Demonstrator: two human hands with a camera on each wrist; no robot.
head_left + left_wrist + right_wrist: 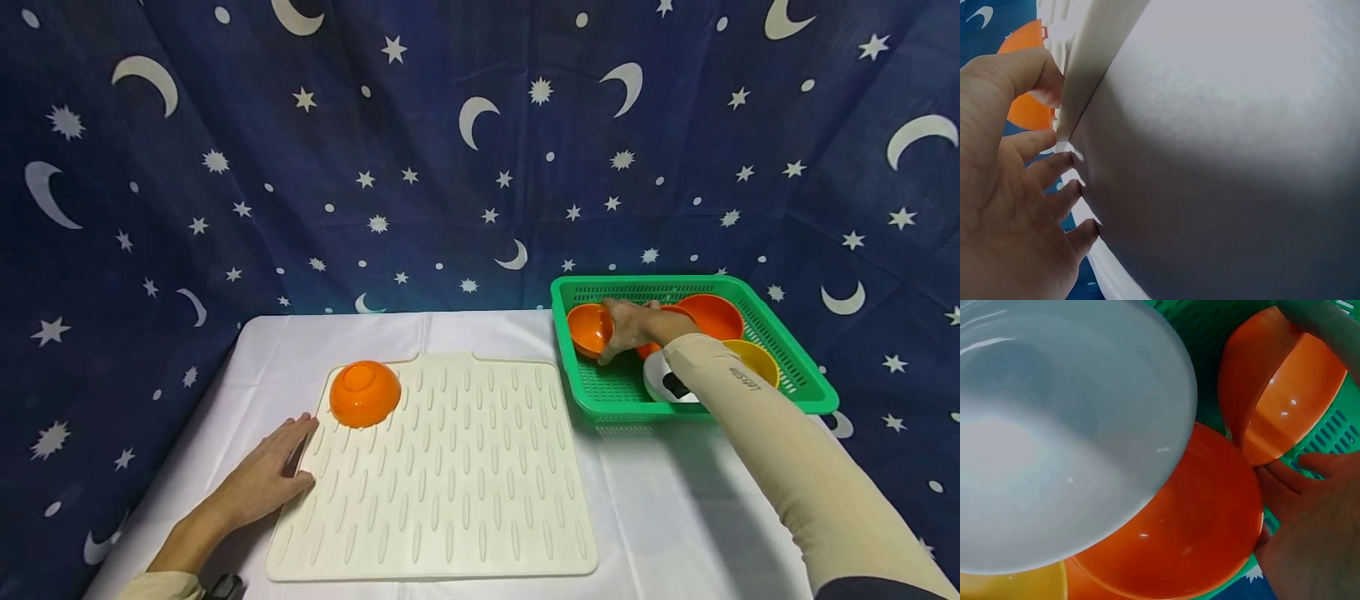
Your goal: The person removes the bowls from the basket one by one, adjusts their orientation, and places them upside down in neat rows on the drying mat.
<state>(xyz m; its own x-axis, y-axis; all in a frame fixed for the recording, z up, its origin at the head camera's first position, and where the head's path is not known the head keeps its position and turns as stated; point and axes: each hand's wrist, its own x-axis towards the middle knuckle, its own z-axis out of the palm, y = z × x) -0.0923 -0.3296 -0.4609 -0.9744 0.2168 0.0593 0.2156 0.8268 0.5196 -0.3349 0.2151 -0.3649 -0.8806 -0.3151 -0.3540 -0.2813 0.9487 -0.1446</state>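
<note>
An orange bowl (pixel 364 393) lies upside down at the far left corner of a cream ridged drying mat (pixel 450 492). My left hand (pixel 258 477) rests along the mat's left edge, fingers spread, with nothing in its grasp. Over the green basket (pixel 583 398), my right hand (pixel 632 325) holds a small orange bowl (pixel 588 327) at the basket's left end. In the right wrist view, thumb and fingers lie on opposite sides of that orange bowl (pixel 1297 400), which is tilted. Beside it are another orange bowl (pixel 1210 519) and a white bowl (pixel 1072 450).
Also in the basket are a larger orange bowl (pixel 712 315) and a yellow bowl (pixel 756 362), partly behind my right sleeve (pixel 750 417). A white cloth (pixel 652 500) covers the table. A dark blue curtain (pixel 420 125) with moons and stars hangs behind.
</note>
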